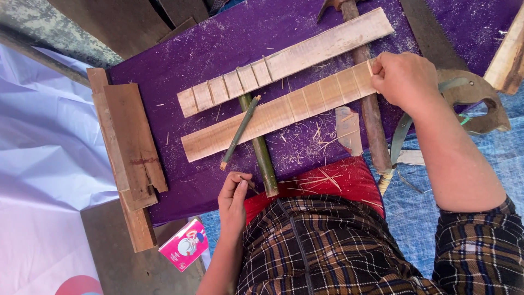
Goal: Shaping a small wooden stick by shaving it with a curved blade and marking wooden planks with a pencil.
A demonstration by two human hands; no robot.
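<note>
Marking up bamboo slats on the purple board

My right hand [405, 81] is curled shut over the far end of the near slat [278, 113], fingers folded on its end edge, pinning it down. My left hand [233, 198] is closed around a thin splinter [250, 186], pinched between thumb and fingertips, just off the board [180, 60] edge. Just beyond those fingertips sits a green stick [262, 150] running under the slat, with a pencil [239, 133] lying across the slat beside it. The second slat [286, 60] lies past the first, both scored with cross lines. A hammer handle [372, 117] passes under my right fingers, and a saw handle [476, 101] sits just right of that wrist. Wood blocks [128, 147] are well left of my left hand.
</note>
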